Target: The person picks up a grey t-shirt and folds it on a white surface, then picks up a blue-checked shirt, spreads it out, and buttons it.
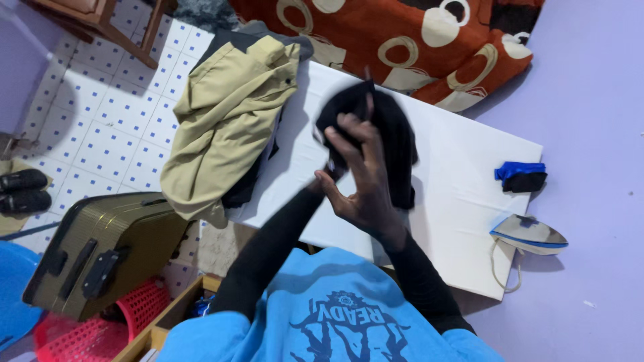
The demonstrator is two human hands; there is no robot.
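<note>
A black garment (392,137) is lifted off the white board (463,194), gripped by right-hand (365,181) fingers; left-hand (325,177) grip cannot be told.

Bare white board top (463,201) is open at 3 to 4 o'clock of the raised hands, passable until the folded blue-black cloth (520,177) and the iron (530,234) at the edge. At 9 to 10 o'clock the beige garment pile (225,121) blocks the board end. At 12 o'clock the orange patterned bedding (402,40) closes it off.
</note>
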